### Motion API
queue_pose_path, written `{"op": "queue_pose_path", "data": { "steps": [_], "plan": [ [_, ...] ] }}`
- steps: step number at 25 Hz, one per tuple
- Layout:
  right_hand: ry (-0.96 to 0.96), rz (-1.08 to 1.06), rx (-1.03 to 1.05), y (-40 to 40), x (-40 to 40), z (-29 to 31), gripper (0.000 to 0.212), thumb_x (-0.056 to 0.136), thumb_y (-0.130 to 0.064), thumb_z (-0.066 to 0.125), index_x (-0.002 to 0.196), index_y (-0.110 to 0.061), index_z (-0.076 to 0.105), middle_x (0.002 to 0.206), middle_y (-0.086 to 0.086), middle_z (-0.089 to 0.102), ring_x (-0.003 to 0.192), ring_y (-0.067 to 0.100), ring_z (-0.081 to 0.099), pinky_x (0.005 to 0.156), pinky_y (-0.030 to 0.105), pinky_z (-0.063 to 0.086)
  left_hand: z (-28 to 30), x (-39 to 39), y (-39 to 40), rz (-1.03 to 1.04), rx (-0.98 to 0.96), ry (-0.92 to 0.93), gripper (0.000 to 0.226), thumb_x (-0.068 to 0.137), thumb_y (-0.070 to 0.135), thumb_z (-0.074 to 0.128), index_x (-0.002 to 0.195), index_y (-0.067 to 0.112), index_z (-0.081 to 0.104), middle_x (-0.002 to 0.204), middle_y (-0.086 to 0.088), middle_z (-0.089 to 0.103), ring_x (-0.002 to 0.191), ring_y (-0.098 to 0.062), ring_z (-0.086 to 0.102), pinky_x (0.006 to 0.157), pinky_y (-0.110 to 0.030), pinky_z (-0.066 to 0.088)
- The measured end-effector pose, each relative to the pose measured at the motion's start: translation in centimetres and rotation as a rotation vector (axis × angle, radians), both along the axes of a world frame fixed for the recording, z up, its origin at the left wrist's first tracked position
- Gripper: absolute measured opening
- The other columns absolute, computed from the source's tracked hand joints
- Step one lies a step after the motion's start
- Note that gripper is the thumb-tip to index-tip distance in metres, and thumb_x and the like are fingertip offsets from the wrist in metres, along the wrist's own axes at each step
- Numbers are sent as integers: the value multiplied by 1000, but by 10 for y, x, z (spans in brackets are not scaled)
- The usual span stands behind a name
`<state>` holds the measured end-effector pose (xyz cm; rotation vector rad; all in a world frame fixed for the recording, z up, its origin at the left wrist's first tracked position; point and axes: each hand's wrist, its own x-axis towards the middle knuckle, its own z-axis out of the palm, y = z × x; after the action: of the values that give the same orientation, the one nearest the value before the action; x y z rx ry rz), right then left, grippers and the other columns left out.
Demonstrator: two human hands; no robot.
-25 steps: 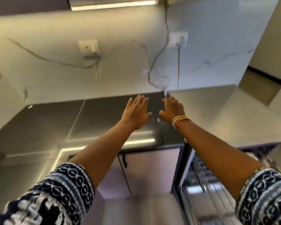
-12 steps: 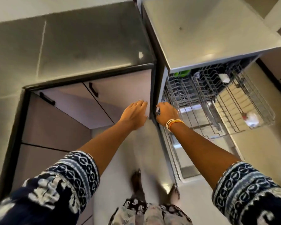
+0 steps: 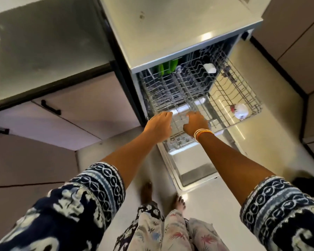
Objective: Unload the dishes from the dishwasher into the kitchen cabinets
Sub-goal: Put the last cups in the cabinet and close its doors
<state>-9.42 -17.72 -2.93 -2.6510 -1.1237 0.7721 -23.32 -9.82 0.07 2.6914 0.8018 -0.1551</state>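
Observation:
The dishwasher (image 3: 179, 33) stands open with its wire upper rack (image 3: 185, 91) pulled out. My left hand (image 3: 159, 126) and my right hand (image 3: 195, 124) are both at the rack's front rim, fingers curled over the wire. A green item (image 3: 168, 67) stands at the back of the rack and a white cup (image 3: 209, 68) sits further right. A white piece with a red spot (image 3: 241, 110) lies in the rack's near right corner. The lowered door (image 3: 194, 165) is below my wrists.
Closed lower cabinets with black handles (image 3: 51, 106) stand left of the dishwasher under a dark countertop (image 3: 43, 42). More cabinet fronts (image 3: 297, 42) line the right side. My bare feet (image 3: 147, 192) are on the pale floor beside the door.
My view dropped from the backsplash and countertop down to the dishwasher. Both hands came down from the counter and moved right onto the rack's front rim.

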Motion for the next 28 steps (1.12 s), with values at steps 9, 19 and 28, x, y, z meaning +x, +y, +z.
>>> {"op": "queue_pose_path", "data": {
  "steps": [9,19,28],
  "plan": [
    [-20,-600,89,-22,159,-80,56,84,-24,61,130,2,44,130,27,45,118,43,47,98,47,45,-75,190,17,-194,-123,-63,51,93,21,55,137,3,37,125,-16,54,106,-27,59,85,-29,48],
    [86,-1375,189,11,272,-172,117,63,-53,81,146,-6,15,145,29,32,134,43,33,111,50,33,-174,353,99,-68,-154,-78,36,94,22,51,128,10,44,124,-11,54,98,-23,56,67,-27,38],
    [-240,-1389,428,16,270,-241,99,64,-50,76,141,-24,19,132,25,40,119,41,42,91,54,49,-246,446,167,122,2,-219,44,93,23,54,133,7,45,136,-14,49,120,-30,52,93,-35,48]
  ]
}}
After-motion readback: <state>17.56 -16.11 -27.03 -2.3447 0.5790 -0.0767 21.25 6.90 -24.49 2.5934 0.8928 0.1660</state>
